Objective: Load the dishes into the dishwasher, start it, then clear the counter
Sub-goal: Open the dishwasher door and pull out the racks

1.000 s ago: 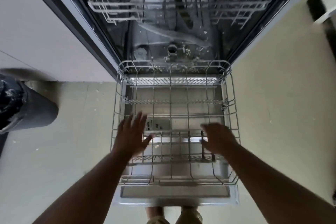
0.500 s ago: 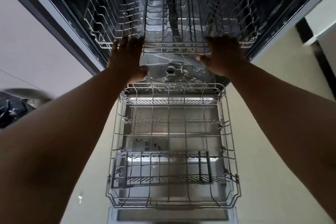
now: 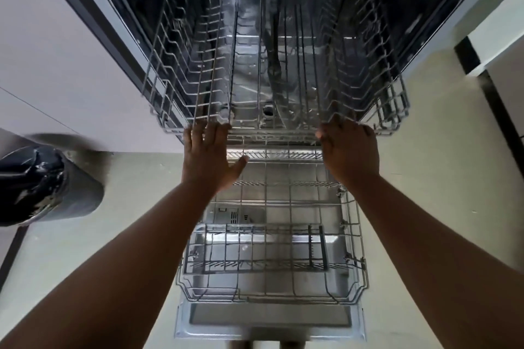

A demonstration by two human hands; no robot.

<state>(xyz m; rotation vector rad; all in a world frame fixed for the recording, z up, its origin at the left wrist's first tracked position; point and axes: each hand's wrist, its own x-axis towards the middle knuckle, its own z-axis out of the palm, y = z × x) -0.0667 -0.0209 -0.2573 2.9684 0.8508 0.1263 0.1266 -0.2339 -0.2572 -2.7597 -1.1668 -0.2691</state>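
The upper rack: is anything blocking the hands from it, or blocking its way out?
Nothing visible. Both the left hand and right hand already touch the upper rack's front edge. Below it the lower rack sits pulled out over the open door, and both racks look empty.

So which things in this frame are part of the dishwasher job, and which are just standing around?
Part of the job:
- upper rack, both hands at its front edge
- left hand
- right hand
- lower rack, pulled out and with no dishes in it
- open dishwasher door

Just standing around:
- bin with black liner on the floor
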